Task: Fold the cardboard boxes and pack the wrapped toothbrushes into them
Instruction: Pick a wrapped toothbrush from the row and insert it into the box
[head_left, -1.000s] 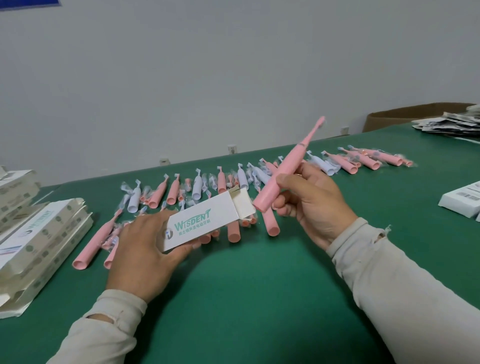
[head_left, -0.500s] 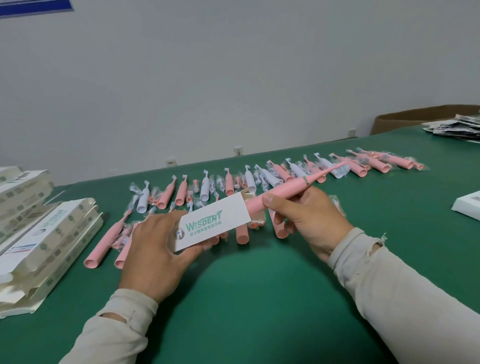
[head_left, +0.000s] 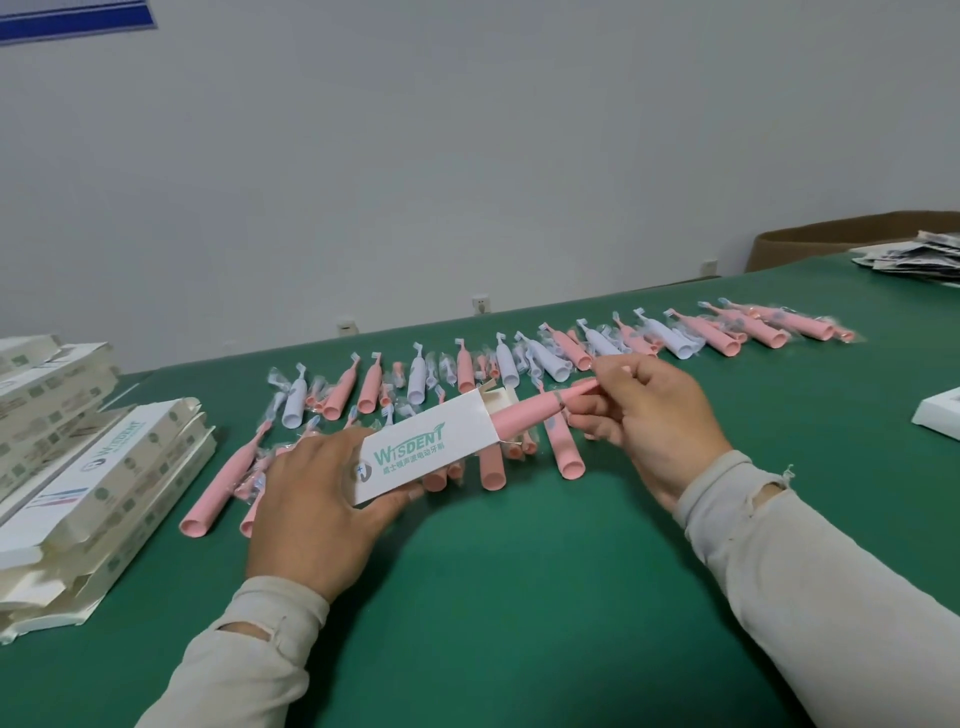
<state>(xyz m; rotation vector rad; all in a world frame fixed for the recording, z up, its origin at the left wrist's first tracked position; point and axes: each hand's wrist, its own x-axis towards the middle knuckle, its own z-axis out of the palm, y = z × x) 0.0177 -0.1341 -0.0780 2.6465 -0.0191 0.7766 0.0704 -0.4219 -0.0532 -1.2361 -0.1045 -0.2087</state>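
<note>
Fingers (head_left: 597, 384) of right hand pinch pink toothbrush (head_left: 524, 415) half inside box (head_left: 415, 449) left hand (head_left: 317, 499) grips.

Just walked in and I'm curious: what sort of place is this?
Probably a small packing workshop: rows of wrapped toothbrushes on a green table, stacked flat boxes, and a branded box being filled.

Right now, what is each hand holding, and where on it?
Left hand grips the white box at its closed end. Right hand pinches the pink toothbrush by its narrow end, base inside the box.
</note>
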